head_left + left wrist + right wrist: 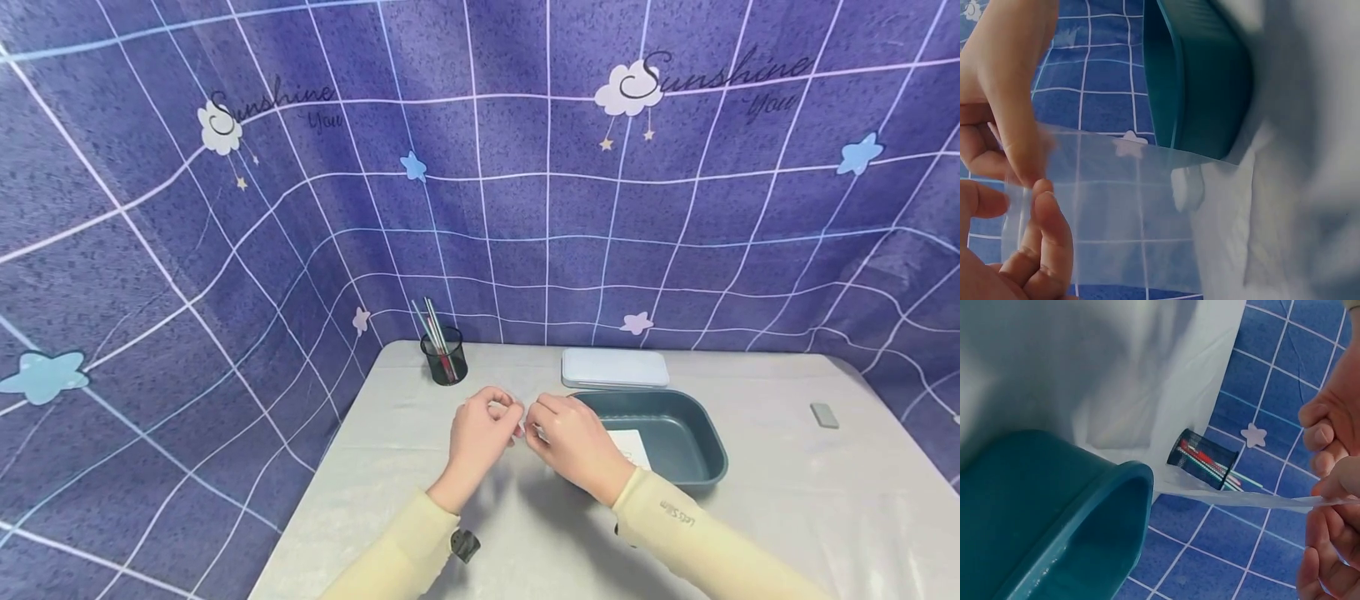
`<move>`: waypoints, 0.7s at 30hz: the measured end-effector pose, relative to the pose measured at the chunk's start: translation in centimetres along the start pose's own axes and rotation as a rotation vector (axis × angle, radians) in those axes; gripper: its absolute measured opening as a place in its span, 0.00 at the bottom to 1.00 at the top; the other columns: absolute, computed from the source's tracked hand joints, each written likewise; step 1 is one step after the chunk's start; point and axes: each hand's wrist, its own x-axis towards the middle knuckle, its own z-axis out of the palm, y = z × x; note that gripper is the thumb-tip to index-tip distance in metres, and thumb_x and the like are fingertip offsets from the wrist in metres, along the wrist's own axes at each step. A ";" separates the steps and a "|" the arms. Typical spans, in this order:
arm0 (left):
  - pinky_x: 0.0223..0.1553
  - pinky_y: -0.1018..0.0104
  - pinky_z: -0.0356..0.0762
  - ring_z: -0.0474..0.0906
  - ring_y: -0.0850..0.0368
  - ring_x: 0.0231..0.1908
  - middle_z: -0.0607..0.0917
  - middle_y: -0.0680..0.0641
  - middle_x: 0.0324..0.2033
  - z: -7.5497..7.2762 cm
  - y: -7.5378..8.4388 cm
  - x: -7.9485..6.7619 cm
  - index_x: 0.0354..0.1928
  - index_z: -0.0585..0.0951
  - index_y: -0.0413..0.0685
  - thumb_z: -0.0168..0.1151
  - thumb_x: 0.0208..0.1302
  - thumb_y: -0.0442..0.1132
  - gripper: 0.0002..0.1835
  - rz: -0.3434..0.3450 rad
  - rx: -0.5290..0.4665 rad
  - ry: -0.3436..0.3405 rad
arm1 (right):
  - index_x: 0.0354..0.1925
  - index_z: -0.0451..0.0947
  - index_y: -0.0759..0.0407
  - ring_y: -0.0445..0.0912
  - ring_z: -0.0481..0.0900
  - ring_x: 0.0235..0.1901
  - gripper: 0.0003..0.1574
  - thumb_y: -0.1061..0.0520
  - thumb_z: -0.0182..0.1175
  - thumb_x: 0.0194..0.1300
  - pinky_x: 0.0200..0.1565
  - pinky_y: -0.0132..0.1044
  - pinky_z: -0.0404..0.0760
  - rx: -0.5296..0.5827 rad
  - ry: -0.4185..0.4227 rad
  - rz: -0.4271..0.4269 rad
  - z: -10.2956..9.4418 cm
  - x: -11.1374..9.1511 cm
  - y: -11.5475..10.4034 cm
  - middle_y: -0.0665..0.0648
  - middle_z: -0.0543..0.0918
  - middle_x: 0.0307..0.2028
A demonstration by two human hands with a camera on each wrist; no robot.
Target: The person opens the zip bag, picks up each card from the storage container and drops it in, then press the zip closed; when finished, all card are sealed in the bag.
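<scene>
Both hands meet over the table around the upper edge of a clear plastic bag [1110,219]. My left hand [483,429] pinches that edge between thumb and fingers. Close beside it, my right hand [573,437] also pinches the bag, its fingertips slightly blurred in the left wrist view. The bag hangs down from the fingers as a thin sheet, seen nearly edge-on in the right wrist view. A pale patch shows through the plastic; I cannot tell whether it is inside or behind. In the head view, the hands hide most of the bag.
Right of the hands stands a dark teal bin [686,446] with a white card [628,447] in it. Behind lies a pale flat case [615,368]. A black mesh pen holder [444,357] with sticks stands back left. A small grey block [824,415] lies far right.
</scene>
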 end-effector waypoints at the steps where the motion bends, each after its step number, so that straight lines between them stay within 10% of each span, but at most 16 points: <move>1: 0.20 0.65 0.72 0.81 0.63 0.15 0.85 0.61 0.17 -0.1 0.0 0.0 0.37 0.84 0.51 0.62 0.64 0.43 0.06 0.003 0.000 0.005 | 0.29 0.79 0.53 0.42 0.79 0.26 0.11 0.64 0.72 0.52 0.33 0.41 0.79 0.001 -0.008 0.006 0.0 0.0 -0.1 0.46 0.76 0.27; 8: 0.21 0.65 0.78 0.83 0.64 0.17 0.86 0.62 0.19 -0.7 0.1 0.1 0.32 0.86 0.49 0.62 0.61 0.38 0.05 0.035 0.003 0.019 | 0.36 0.83 0.54 0.43 0.82 0.31 0.08 0.53 0.70 0.62 0.35 0.38 0.82 0.129 -0.070 0.094 -0.4 -0.4 -0.2 0.46 0.81 0.34; 15: 0.25 0.65 0.78 0.81 0.66 0.16 0.88 0.60 0.21 -1.2 0.3 0.0 0.32 0.89 0.49 0.62 0.61 0.37 0.07 0.082 0.041 0.050 | 0.54 0.85 0.58 0.41 0.85 0.41 0.17 0.50 0.61 0.75 0.44 0.40 0.85 0.451 -0.211 0.422 -1.4 0.2 -0.4 0.49 0.88 0.43; 21: 0.26 0.66 0.76 0.77 0.72 0.19 0.87 0.62 0.22 -1.3 1.1 -0.5 0.32 0.90 0.55 0.65 0.64 0.40 0.06 0.231 0.211 0.118 | 0.54 0.85 0.59 0.42 0.89 0.37 0.17 0.51 0.61 0.77 0.41 0.37 0.86 0.686 -0.169 0.623 -1.9 1.1 -0.6 0.50 0.89 0.40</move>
